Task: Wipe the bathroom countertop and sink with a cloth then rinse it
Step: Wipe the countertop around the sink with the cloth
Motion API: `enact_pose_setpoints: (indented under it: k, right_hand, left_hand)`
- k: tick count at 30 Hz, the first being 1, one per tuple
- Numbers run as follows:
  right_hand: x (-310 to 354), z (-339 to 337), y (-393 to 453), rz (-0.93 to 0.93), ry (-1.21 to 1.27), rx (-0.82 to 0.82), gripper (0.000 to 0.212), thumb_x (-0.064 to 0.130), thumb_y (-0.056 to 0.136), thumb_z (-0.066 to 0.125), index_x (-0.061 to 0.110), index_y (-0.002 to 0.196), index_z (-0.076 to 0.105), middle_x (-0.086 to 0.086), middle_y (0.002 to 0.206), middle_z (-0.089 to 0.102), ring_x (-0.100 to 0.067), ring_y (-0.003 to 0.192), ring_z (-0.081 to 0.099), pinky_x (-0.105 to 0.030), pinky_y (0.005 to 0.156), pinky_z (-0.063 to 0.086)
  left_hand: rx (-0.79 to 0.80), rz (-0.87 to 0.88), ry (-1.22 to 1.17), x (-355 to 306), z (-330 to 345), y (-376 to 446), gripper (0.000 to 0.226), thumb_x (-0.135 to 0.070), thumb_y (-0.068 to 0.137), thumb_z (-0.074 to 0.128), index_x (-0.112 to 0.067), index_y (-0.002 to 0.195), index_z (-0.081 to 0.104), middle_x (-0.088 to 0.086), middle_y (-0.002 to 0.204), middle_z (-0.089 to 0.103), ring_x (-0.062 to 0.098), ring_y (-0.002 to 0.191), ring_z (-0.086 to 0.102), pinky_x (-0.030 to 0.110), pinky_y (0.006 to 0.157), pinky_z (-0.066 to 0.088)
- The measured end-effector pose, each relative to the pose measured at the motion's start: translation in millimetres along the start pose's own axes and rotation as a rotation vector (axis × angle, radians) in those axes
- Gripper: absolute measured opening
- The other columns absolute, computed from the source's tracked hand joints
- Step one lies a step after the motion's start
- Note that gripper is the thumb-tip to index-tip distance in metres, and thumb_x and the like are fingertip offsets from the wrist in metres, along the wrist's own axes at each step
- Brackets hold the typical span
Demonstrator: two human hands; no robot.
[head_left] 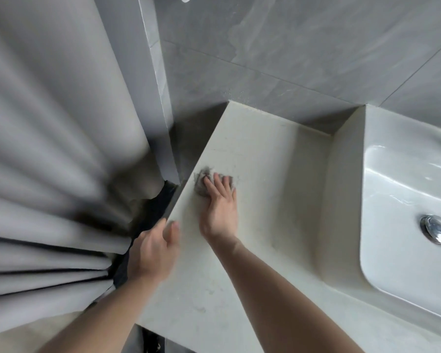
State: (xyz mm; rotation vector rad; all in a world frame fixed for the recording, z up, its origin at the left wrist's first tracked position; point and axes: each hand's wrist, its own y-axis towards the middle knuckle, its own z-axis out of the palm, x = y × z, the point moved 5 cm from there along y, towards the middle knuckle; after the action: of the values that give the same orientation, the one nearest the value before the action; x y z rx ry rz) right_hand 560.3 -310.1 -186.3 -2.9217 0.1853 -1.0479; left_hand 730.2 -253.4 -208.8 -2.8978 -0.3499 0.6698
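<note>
A small grey cloth (201, 180) lies bunched on the pale countertop (260, 159), close to its left edge. My right hand (219, 207) presses flat on the cloth with straight fingers, covering most of it. At the counter's left front edge my left hand (153, 250) rests with loosely spread fingers and holds nothing. The white sink (402, 179) sits at the right, with a chrome drain plug (437, 229) in its basin.
A grey shower curtain (51, 149) hangs in folds at the left, right beside the counter's edge. Grey tiled walls (290, 47) close off the back. A dark gap (150, 210) runs between curtain and counter.
</note>
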Motion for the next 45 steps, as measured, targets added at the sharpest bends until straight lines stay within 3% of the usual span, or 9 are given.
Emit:
enact_pose_setpoints:
  k: [3,7,12,20,31,34,40,42,45]
  right_hand:
    - [27.8,10.1,-2.0,-0.114,0.121,0.088,0.073,0.010,0.075,0.040,0.017,0.146,0.055,-0.003,0.161,0.044,-0.026,0.154,0.027,-0.040,0.130,0.015]
    - [-1.8,-25.5,-5.5,-0.077,0.240,-0.028,0.072,0.001,0.079,0.037,0.014,0.148,0.054,-0.005,0.160,0.045,-0.026,0.153,0.032,-0.033,0.129,0.019]
    - [-113.0,-96.9,0.6,0.207,0.014,-0.325,0.061,0.009,0.088,0.034,0.010,0.145,0.058,-0.010,0.157,0.048,-0.038,0.148,0.037,-0.043,0.129,0.018]
    - [-132.3,-91.9,-7.0,0.414,-0.275,-0.335,0.072,0.029,0.085,0.037,0.016,0.155,0.042,-0.012,0.164,0.035,-0.037,0.151,0.028,-0.048,0.128,0.008]
    - [12.1,1.9,41.8,-0.069,0.023,0.105,0.079,0.000,0.079,0.048,0.020,0.156,0.044,-0.005,0.169,0.028,-0.026,0.159,0.012,-0.038,0.130,0.001]
    - [11.9,-7.6,43.2,-0.141,0.175,0.106,0.076,0.001,0.077,0.043,0.019,0.151,0.051,-0.005,0.163,0.041,-0.023,0.155,0.028,-0.038,0.128,0.022]
    - [-97.9,-105.6,57.7,0.161,0.084,-0.304,0.064,0.019,0.086,0.034,0.011,0.147,0.054,-0.013,0.161,0.043,-0.034,0.151,0.035,-0.043,0.126,0.025]
    - [-133.6,-126.1,58.3,0.298,-0.057,-0.313,0.059,0.010,0.093,0.037,0.008,0.151,0.047,-0.013,0.165,0.035,-0.039,0.151,0.028,-0.044,0.128,0.016]
    - [-161.4,-124.2,52.8,0.480,-0.221,-0.186,0.061,0.024,0.101,0.041,0.020,0.161,0.028,0.000,0.171,0.019,-0.039,0.156,0.011,-0.047,0.129,0.001]
  left_hand:
    - [0.000,0.009,-0.042,-0.7,-1.9,-1.6,0.059,-0.068,0.097,0.017,-0.025,0.107,0.057,0.011,0.094,0.070,0.042,0.092,0.063,0.040,0.067,0.045]
    - [-0.030,0.018,-0.004,0.3,1.4,0.8,0.065,-0.070,0.095,0.016,-0.021,0.107,0.057,0.010,0.093,0.071,0.041,0.092,0.064,0.039,0.065,0.045]
    - [-0.006,-0.029,0.025,0.8,2.6,0.6,0.061,-0.063,0.098,0.022,-0.018,0.120,0.057,0.011,0.106,0.072,0.041,0.101,0.064,0.043,0.075,0.049]
    - [-0.014,-0.018,0.009,-6.8,-6.1,-3.0,0.050,-0.056,0.101,0.026,-0.021,0.114,0.060,0.013,0.104,0.072,0.042,0.098,0.064,0.042,0.074,0.049]
    - [-0.008,0.041,-0.022,-2.9,-1.4,-0.1,0.068,-0.070,0.094,0.011,-0.025,0.117,0.055,0.007,0.099,0.072,0.040,0.097,0.063,0.043,0.074,0.051]
    - [-0.008,0.039,-0.023,-1.2,0.1,0.7,0.072,-0.072,0.094,0.010,-0.025,0.122,0.056,0.007,0.100,0.073,0.039,0.097,0.065,0.042,0.073,0.052]
    - [-0.005,0.017,-0.014,-0.7,-0.9,0.8,0.055,-0.066,0.097,0.020,-0.026,0.106,0.057,0.005,0.089,0.072,0.038,0.088,0.065,0.039,0.064,0.049]
    - [0.001,0.015,-0.016,-1.9,-1.8,-0.7,0.052,-0.064,0.098,0.021,-0.027,0.103,0.056,0.005,0.089,0.072,0.038,0.088,0.065,0.039,0.065,0.050]
    - [0.003,0.011,-0.017,-2.5,-1.5,-0.7,0.054,-0.064,0.098,0.020,-0.025,0.104,0.056,0.006,0.089,0.072,0.039,0.086,0.065,0.039,0.065,0.049]
